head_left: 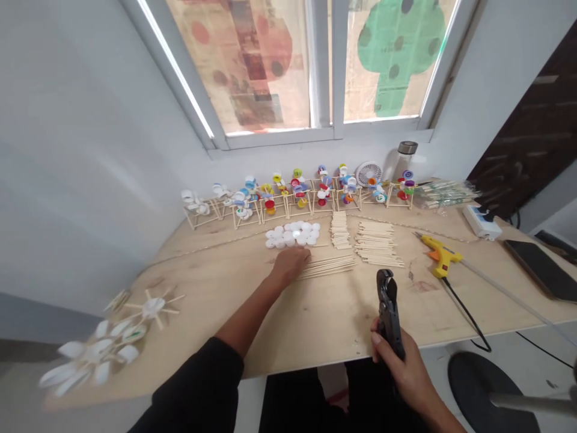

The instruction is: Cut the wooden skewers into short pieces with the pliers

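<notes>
My left hand (pixel 291 266) lies palm down on the plywood table (pixel 252 313), its fingers at the near ends of a row of loose wooden sticks (pixel 327 266). Just beyond it sits a pile of white bottle caps (pixel 293 234). Two more stacks of flat wooden sticks (pixel 376 243) (pixel 340 230) lie to the right of the caps. My right hand (pixel 401 373) is at the table's front edge, gripping black-handled cutting pliers (pixel 387 307) upright with the jaws up. A yellow hot glue gun (pixel 440 255) lies further right, out of reach of neither hand's contact.
Along the back stands a row of stick frames with coloured caps (pixel 297 195). White cap-and-stick pinwheels (pixel 153 308) lie at the blurred left edge. A small fan (pixel 368 173), glass bottle (pixel 406 156), bagged sticks (pixel 444 193), power strip (pixel 481 222) and dark tablet (pixel 543 270) sit at the right.
</notes>
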### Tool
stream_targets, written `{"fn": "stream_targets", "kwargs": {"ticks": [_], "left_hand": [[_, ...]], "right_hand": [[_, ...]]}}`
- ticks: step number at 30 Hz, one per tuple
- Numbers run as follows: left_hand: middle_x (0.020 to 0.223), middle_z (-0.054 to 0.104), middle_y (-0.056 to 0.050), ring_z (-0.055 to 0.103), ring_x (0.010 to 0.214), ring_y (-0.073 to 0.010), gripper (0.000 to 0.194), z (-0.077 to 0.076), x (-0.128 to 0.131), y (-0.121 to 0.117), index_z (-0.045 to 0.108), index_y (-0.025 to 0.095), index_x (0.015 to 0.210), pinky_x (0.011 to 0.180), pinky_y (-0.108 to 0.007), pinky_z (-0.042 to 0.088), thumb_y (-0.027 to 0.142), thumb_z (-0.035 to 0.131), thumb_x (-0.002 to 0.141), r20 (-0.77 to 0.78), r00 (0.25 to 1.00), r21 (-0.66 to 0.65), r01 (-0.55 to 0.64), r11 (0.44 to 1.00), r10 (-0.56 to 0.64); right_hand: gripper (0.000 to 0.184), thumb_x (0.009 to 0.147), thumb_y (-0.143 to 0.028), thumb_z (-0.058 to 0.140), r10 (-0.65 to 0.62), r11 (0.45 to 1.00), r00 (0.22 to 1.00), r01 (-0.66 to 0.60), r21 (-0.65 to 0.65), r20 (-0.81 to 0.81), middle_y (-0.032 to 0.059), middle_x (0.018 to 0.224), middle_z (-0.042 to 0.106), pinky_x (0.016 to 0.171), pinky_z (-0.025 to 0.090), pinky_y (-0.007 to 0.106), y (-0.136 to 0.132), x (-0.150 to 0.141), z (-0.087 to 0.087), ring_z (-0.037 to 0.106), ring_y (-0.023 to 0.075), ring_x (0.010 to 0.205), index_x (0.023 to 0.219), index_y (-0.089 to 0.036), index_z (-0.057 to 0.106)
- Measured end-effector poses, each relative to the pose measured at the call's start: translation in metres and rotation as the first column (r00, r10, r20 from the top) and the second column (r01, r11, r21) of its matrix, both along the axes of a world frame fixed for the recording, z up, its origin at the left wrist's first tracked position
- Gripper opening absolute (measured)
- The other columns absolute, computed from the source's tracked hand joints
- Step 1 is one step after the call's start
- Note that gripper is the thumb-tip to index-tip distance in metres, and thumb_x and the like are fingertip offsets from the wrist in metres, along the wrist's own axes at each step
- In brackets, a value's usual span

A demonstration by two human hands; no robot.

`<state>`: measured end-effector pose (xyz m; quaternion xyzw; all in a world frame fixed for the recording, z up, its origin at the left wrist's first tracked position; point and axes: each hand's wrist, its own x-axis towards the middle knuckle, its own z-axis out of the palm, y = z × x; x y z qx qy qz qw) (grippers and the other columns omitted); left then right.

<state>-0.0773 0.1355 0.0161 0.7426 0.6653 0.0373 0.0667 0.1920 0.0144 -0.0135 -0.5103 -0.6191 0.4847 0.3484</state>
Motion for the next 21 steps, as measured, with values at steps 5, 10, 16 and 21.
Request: {"fn": "stream_targets", "kwargs": {"ticks": [5, 10, 16, 21], "left_hand": [[0.089, 0.062, -0.010, 0.057, 0.088, -0.0221, 0.014, -0.005, 0.013, 0.009, 0.059, 0.017, 0.079, 0.071, -0.031, 0.040, 0.019, 0.045, 0.081, 0.023, 0.999, -0.036, 0.047, 0.998, -0.046], [0.091, 0.062, -0.014, 0.056, 0.092, -0.0235, 0.018, -0.005, 0.021, 0.012, 0.057, 0.015, 0.081, 0.076, -0.035, 0.041, 0.006, 0.041, 0.078, 0.062, 0.996, -0.029, 0.059, 0.998, -0.057], [0.089, 0.062, -0.011, 0.057, 0.089, -0.0217, 0.011, 0.001, 0.009, -0.001, 0.052, 0.017, 0.083, 0.075, -0.032, 0.041, 0.010, 0.044, 0.079, 0.193, 0.981, 0.046, 0.000, 0.999, -0.008], [0.089, 0.065, -0.005, 0.060, 0.080, -0.0151, 0.010, 0.004, -0.011, -0.028, 0.044, 0.020, 0.090, 0.072, -0.027, 0.044, 0.018, 0.034, 0.086, 0.398, 0.912, 0.146, -0.170, 0.975, 0.099]], "right_hand": [[0.034, 0.082, -0.048, 0.047, 0.000, 1.000, 1.000, 0.000, 0.030, 0.015, -0.0010, 0.058, 0.053, 0.056, 0.045, 0.028, 0.000, 0.000, -0.001, 0.054, 0.0175, 0.056, 0.089, -0.016, 0.057], [0.034, 0.083, -0.049, 0.046, 0.006, 0.999, 0.999, -0.007, 0.054, 0.033, -0.0015, 0.059, 0.052, 0.059, 0.045, 0.028, -0.004, -0.002, 0.006, 0.054, 0.0175, 0.058, 0.088, -0.016, 0.055], [0.034, 0.084, -0.048, 0.044, 0.027, 0.997, 0.998, -0.031, 0.068, 0.058, -0.0015, 0.061, 0.052, 0.064, 0.045, 0.028, -0.008, -0.002, 0.013, 0.054, 0.0176, 0.061, 0.092, -0.016, 0.054], [0.035, 0.082, -0.050, 0.047, 0.017, 0.996, 0.998, -0.022, 0.086, 0.054, -0.0010, 0.061, 0.054, 0.060, 0.046, 0.027, -0.005, 0.001, 0.005, 0.056, 0.0176, 0.059, 0.088, -0.017, 0.055]]}}
